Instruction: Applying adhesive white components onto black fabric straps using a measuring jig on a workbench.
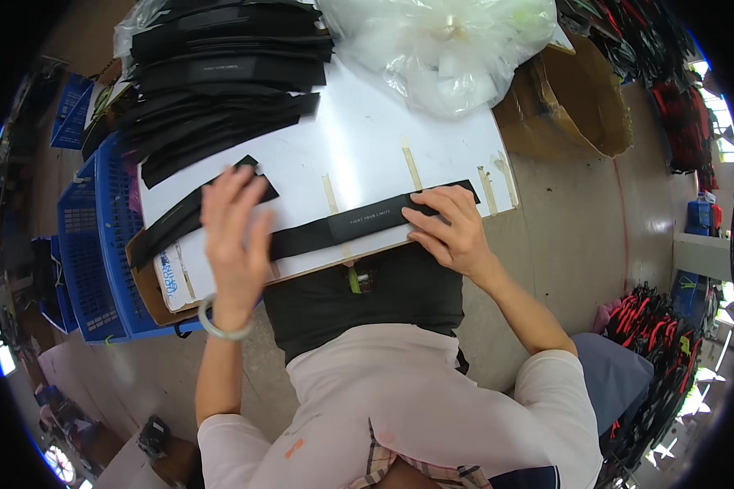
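Note:
A long black fabric strip (370, 218) with small pale print lies along the near edge of a white board. My right hand (453, 230) rests on the strip near its right end, fingers apart and pressing down from above, not wrapped round it. My left hand (238, 236) is over the strip's left end, slightly blurred, with fingers spread and nothing seen in them. The left hand hides part of the strip. Beside it, more black strips (171, 216) lie overlapping at the board's left edge.
Stacked black strips (228, 73) cover the board's far left. A clear plastic bag (448, 49) sits at the far side, with a cardboard container (587, 106) to its right. Blue plastic crates (94, 244) stand at left. Tape pieces (412, 167) mark the white board (367, 106).

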The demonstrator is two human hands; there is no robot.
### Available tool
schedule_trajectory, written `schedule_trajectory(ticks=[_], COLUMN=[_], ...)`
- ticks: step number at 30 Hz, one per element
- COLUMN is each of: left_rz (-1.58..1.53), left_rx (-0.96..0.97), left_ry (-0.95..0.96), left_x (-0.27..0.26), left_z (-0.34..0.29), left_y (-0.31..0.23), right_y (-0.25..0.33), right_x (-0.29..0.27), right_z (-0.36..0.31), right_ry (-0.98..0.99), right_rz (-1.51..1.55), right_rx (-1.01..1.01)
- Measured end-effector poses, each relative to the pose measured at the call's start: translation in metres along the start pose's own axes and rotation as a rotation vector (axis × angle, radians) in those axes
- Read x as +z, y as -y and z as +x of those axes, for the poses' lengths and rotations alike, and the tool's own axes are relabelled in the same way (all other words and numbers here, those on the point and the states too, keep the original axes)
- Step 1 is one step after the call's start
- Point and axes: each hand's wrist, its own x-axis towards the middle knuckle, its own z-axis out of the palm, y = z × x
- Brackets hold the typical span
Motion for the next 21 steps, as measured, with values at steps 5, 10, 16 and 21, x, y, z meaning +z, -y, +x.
schedule_trajectory(ticks=[5, 10, 16, 21], left_rz=[-0.164, -0.03, -0.048, -0.005], left_rx=[0.117, 0.165, 0.169, 0.184], left_ry=[0.383, 0.386, 0.374, 0.352], left_x=[0.067, 0.089, 0.099, 0.104], left_z=[-0.02, -0.029, -0.031, -0.035], left_y=[-0.082, -0.084, -0.095, -0.096], right_y=[-0.019, -0.024, -0.033, -0.033], right_x=[-0.012, -0.016, -0.014, -0.013], right_z=[-0.002, -0.016, -0.029, -0.032], right_ry=[-0.078, -0.06, -0.13, -0.162], right_rz=[0.057, -0.011, -0.058, -0.045], right_rx=[0.108, 0.1, 0.097, 0.104])
